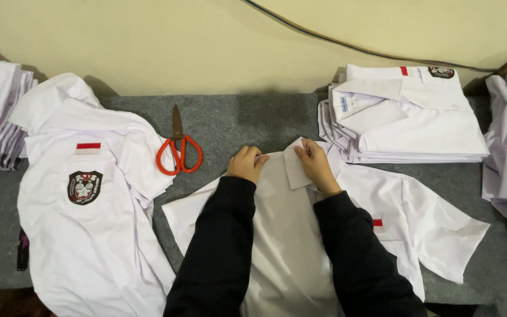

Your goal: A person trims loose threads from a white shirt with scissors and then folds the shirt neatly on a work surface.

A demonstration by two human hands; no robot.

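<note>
**Two hands at a shirt collar on a grey felt worktable**

On a grey felt-covered table [253, 123] set against a plain cream wall [177, 41], a person in dark sleeves is working from the near edge. Both hands are meeting at the collar of a white shirt [300, 235] that is lying spread flat in the middle of the table. The left hand [246, 162] is pinching the collar edge between closed fingers, and the right hand [315, 164] is gripping the raised collar flap just beside it.

Orange-handled scissors [178, 149] are lying on the felt just left of the hands, blades pointing toward the wall. Further left, a loose white shirt with a dark badge [83, 223] is draping over the table edge. A neat stack of folded white shirts [406, 117] is sitting at the back right, touching the spread shirt. More white shirts are piling up at both far ends. A dark cable [347, 44] is running across the wall.
</note>
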